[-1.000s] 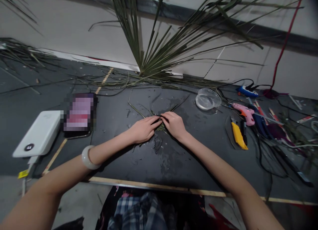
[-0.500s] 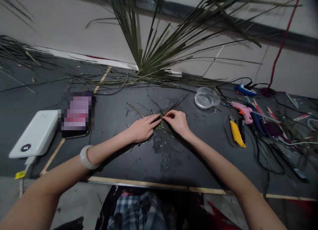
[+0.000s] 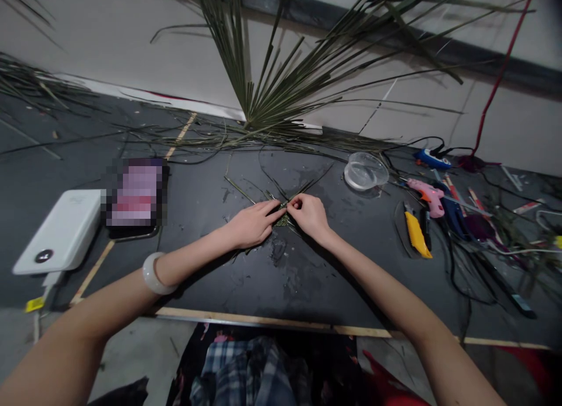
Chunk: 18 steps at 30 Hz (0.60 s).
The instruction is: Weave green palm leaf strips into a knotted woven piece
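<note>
A small woven piece of green leaf strips [image 3: 283, 219] lies on the black work mat [image 3: 246, 277] between both hands. My left hand [image 3: 250, 223] lies flat with its fingers stretched out, pressing the piece down. My right hand [image 3: 308, 214] is closed in a pinch on a thin leaf strip [image 3: 307, 188] that runs up and to the right from the piece. Other loose strips cross under the fingers.
A fan palm leaf [image 3: 281, 84] stands behind the hands. A phone [image 3: 134, 198] and a white power bank [image 3: 59, 230] lie at the left. A clear dish [image 3: 365, 172], pink glue gun [image 3: 424, 192], yellow utility knife [image 3: 415, 235] and cables lie at the right.
My right hand has gone from lying over the woven piece to a pinch on one strip, a little higher. The left hand has stayed pressed flat.
</note>
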Tool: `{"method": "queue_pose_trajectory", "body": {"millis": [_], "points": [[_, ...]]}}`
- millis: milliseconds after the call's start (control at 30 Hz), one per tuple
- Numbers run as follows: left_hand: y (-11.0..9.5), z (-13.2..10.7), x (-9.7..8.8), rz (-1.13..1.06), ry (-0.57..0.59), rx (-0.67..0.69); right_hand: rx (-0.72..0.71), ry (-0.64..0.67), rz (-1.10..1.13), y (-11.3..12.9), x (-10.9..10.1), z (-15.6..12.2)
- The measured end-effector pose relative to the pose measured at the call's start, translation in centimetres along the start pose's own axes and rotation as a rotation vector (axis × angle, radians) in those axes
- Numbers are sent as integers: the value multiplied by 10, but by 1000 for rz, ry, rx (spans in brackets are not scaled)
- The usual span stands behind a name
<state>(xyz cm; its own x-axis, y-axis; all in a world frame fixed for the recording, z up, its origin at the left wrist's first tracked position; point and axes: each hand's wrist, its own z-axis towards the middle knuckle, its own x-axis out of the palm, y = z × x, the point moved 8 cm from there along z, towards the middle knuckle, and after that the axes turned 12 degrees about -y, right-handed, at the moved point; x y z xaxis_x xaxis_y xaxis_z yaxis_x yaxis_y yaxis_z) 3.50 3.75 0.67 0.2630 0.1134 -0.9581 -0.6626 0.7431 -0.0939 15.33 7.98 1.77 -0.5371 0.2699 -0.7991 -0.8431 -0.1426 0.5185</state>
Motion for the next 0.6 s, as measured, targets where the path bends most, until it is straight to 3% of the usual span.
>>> {"method": "queue_pose_trajectory", "body": {"millis": [167, 367, 600], "points": [[0, 0, 0, -6, -5, -3, -223, -52, -23, 12, 1, -6], [0, 0, 0, -7, 2, -5, -364, 28, 124, 9, -6, -16], [-1, 0, 0, -30, -3, 3, -509, 60, 78, 14, -9, -28]]}}
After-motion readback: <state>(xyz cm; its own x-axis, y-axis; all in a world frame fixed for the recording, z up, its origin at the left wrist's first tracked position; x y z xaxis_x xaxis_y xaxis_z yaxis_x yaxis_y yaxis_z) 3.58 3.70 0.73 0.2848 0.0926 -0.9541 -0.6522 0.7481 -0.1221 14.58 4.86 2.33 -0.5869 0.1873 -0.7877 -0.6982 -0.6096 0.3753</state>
